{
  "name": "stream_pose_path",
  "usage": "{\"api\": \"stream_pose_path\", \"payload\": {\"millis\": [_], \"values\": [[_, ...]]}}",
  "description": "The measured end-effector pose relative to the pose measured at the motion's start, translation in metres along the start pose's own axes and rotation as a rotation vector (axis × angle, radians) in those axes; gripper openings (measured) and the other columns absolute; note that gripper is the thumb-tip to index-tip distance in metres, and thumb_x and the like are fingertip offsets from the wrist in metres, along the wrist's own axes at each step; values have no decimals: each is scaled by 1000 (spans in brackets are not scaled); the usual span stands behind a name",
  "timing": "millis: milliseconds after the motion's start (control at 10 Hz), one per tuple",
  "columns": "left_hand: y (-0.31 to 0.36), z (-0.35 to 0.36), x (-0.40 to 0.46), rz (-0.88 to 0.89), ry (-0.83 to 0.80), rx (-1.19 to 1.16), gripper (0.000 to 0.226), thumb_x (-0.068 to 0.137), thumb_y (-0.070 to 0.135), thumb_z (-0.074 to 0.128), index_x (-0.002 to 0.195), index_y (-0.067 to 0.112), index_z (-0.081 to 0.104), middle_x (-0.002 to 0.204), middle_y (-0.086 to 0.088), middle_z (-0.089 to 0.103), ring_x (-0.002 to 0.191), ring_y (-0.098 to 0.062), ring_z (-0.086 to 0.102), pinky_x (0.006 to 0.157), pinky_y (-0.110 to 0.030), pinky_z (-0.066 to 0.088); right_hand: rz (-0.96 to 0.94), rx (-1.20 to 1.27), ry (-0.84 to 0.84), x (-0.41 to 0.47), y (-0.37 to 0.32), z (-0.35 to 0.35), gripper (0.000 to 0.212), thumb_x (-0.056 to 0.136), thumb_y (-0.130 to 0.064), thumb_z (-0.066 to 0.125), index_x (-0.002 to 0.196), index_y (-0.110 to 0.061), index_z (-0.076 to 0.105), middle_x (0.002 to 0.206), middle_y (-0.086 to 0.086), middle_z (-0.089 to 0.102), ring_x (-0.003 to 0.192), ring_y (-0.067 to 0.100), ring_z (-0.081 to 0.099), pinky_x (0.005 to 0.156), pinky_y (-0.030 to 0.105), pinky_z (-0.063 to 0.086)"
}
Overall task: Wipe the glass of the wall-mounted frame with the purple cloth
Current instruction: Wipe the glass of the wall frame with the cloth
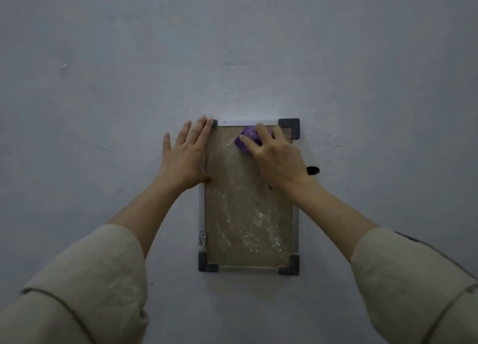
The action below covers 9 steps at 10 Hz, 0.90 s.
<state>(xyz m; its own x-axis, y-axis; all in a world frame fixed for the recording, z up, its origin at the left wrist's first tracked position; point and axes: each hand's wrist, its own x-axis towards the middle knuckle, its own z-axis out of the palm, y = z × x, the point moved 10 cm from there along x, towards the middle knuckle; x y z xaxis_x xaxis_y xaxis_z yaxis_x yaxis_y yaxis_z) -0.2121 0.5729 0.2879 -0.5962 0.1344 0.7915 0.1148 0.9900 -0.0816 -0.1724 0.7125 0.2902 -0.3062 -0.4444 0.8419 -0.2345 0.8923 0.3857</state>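
A small upright frame (289, 268) with dark corner pieces hangs on the wall, and its glass (245, 214) shows a brownish backing streaked with white smears. The purple cloth (248, 136) is bunched against the glass near the top right corner, with my right hand (274, 155) shut on it. My left hand (187, 155) lies flat, fingers spread, over the frame's upper left edge and the wall beside it, covering most of that corner piece.
A plain grey-blue wall (232, 46) fills the view. A dark mark (313, 170) shows on the wall just right of the frame. A small metal clip (202, 237) sits on the frame's lower left edge.
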Motion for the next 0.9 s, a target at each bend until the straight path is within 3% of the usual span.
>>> {"api": "stream_pose_path", "payload": {"millis": [100,200,300,400,500,600,700,800,900], "values": [[0,0,0,1,1,1,127,64,42,81,146,27,-15,158,8,-12,145,-19,-8,114,-57,2,210,7,57,4,33,-12,41,95,-9,42,135,-15,39,138,15,36,114,36,43,72,39,53],[0,1,0,0,2,-1,127,64,43,80,146,27,-15,158,7,-12,145,-20,-8,114,-57,2,176,8,29,1,22,-8,43,94,-7,43,137,-13,38,139,16,34,114,37,42,75,39,53],[0,0,1,4,2,2,128,63,44,81,147,27,-15,158,7,-11,145,-20,-8,114,-57,3,-47,-20,-54,-12,5,6,44,95,-11,46,138,-15,36,139,16,35,116,37,42,79,41,54],[0,0,0,4,8,-5,130,61,45,81,147,27,-15,158,8,-12,145,-20,-8,114,-57,2,167,-2,39,-13,49,-8,41,94,-10,47,134,-19,44,132,16,41,105,37,47,67,40,53],[0,0,0,3,6,-12,131,60,45,81,147,27,-15,157,9,-12,145,-20,-8,114,-57,2,268,-6,42,-24,58,-8,43,94,-10,48,135,-18,43,132,16,42,104,35,48,66,38,53],[0,0,0,3,3,-15,130,60,45,81,147,27,-15,157,9,-12,145,-20,-8,114,-57,2,15,-4,-78,-40,20,11,46,95,-11,45,140,-15,36,138,19,37,113,39,44,75,44,54],[0,0,0,1,0,-19,130,60,45,82,147,27,-14,157,8,-12,145,-20,-9,114,-57,2,-89,-51,-112,-44,23,11,46,94,-9,46,139,-16,37,136,19,39,111,38,44,72,45,54],[0,0,0,-2,-4,-20,130,60,44,82,147,27,-14,157,8,-12,145,-20,-8,114,-57,2,194,-75,0,-32,68,-10,45,93,-6,46,136,-18,42,132,18,41,104,37,47,67,44,54],[0,1,0,-5,-5,-21,131,60,44,82,147,27,-14,157,9,-12,145,-20,-8,113,-57,3,128,-42,-41,-41,47,-1,44,93,-8,47,136,-16,41,136,19,39,108,38,47,71,41,54]]}}
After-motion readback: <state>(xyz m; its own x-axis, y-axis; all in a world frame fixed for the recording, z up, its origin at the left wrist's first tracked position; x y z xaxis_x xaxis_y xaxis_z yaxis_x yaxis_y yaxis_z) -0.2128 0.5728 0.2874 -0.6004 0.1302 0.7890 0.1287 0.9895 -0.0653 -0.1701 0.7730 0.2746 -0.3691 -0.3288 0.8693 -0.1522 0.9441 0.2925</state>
